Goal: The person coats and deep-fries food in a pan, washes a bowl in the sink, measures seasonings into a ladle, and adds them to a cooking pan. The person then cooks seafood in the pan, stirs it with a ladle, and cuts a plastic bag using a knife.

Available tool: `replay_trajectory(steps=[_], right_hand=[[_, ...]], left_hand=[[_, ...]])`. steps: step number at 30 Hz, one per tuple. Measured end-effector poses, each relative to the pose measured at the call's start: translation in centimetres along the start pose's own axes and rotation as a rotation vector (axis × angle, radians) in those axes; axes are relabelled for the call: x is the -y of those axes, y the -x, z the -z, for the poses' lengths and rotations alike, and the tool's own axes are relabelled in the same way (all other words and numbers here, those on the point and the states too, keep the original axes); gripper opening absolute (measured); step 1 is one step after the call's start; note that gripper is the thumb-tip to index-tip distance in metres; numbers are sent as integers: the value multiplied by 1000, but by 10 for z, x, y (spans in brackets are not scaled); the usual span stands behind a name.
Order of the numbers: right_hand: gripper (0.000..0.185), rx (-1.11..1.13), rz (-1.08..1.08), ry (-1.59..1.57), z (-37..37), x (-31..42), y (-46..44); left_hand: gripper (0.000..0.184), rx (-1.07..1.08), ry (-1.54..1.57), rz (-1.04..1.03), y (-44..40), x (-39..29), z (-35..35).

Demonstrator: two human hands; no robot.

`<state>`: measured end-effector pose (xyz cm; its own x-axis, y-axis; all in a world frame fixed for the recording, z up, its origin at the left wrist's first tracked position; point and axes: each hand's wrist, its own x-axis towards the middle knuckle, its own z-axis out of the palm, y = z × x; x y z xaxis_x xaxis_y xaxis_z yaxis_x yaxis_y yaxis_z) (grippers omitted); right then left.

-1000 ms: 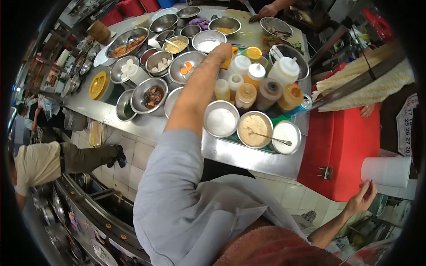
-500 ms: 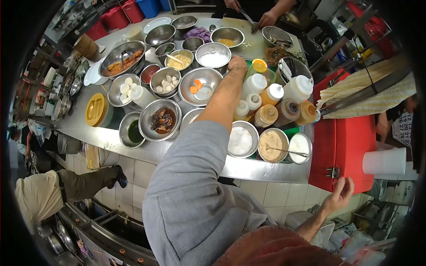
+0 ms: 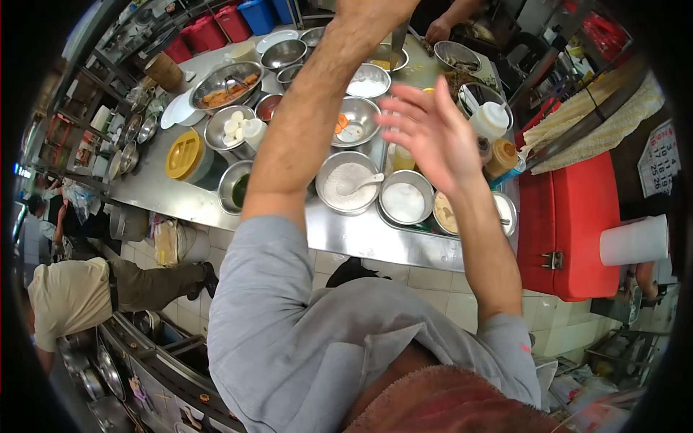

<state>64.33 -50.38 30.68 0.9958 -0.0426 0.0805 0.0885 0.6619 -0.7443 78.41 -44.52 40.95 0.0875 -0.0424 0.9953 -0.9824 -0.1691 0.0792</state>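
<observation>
My left hand [image 3: 372, 10] is raised at the top edge, and its fingers are cut off. Below it a dark, narrow upright strip [image 3: 397, 47] shows; whether the hand holds it I cannot tell. My right hand [image 3: 433, 130] is open, fingers spread and slightly blurred, above the squeeze bottles [image 3: 489, 120]. Left of its fingertips is a steel bowl with orange slices [image 3: 342, 124]. Nearer me stand a bowl of whitish powder [image 3: 345, 173] with a white spoon [image 3: 367, 183], a bowl of white grains [image 3: 403, 202] and a partly hidden bowl of beige paste [image 3: 445, 213].
A colander of orange food [image 3: 227, 90], a bowl of white balls [image 3: 231, 128] and a yellow-lidded tub [image 3: 185, 154] stand on the left of the steel table [image 3: 173, 202]. A red box [image 3: 577, 231] is at right. A co-worker's hand [image 3: 437, 30] is across the table.
My left hand has left the table and risen to the top edge. My right hand has come up from beside the red box to above the bottles. The view has shifted somewhat.
</observation>
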Motion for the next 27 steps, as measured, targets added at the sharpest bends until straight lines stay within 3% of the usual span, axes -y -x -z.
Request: replay_trajectory(steps=[1, 3, 4, 5, 7, 10, 11, 13, 14, 15, 16, 17, 18, 19, 21, 24, 26, 27], right_hand=[[50, 96, -59, -99, -10, -1, -16], [50, 179, -43, -224, -28, -3, -38], [49, 255, -36, -352, -34, -5, -47], [49, 255, -35, -351, -36, -9, -52], [42, 38, 52, -651, -36, -17, -58], [27, -64, -13, -595, -6, -35, -76], [21, -88, -73, -529, -1, -39, -85], [14, -263, -68, -269, 20, -55, -101], [13, -411, -80, -205, 15, -57, -104], [13, -424, -63, -198, 15, -59, -105], [13, -472, -34, -74, 17, -62, -102], [14, -521, -9, 49, 18, -65, -97], [14, -538, 5, 54, 13, -67, -92], [14, -558, -19, 159, 6, -66, -86], [15, -593, -33, 272, -2, -68, -79], [19, -706, -21, 424, -5, -73, -70], [35, -746, 17, 578, -2, -78, -68], [35, -762, 31, 586, 1, -79, -69]], left_hand=[[38, 0, 2, -10, -3, -5, 10], [27, 278, -3, 153, -1, -26, 37], [25, 366, -48, 130, 8, -31, 47], [25, 455, -92, 112, 24, -30, 53], [27, 368, 41, -51, 50, -16, 59], [23, 866, 405, -113, 56, 37, 85], [23, 866, 418, -119, 55, 67, 87], [33, 1262, 894, 162, 62, 142, 73], [34, 1294, 763, 399, 66, 181, 63], [34, 1314, 619, 622, 71, 222, 46], [27, 1199, 438, 818, 93, 266, 22], [27, 1200, 354, 854, 126, 325, -8], [42, 1324, -96, 512, 148, 361, -34], [55, 1228, -235, 348, 191, 405, -62], [59, 1335, -284, 694, 222, 415, -90], [75, 1436, -228, 924, 264, 434, -133], [93, 1448, -289, 1118, 279, 437, -153], [93, 1448, -270, 1103, 288, 441, -165]])
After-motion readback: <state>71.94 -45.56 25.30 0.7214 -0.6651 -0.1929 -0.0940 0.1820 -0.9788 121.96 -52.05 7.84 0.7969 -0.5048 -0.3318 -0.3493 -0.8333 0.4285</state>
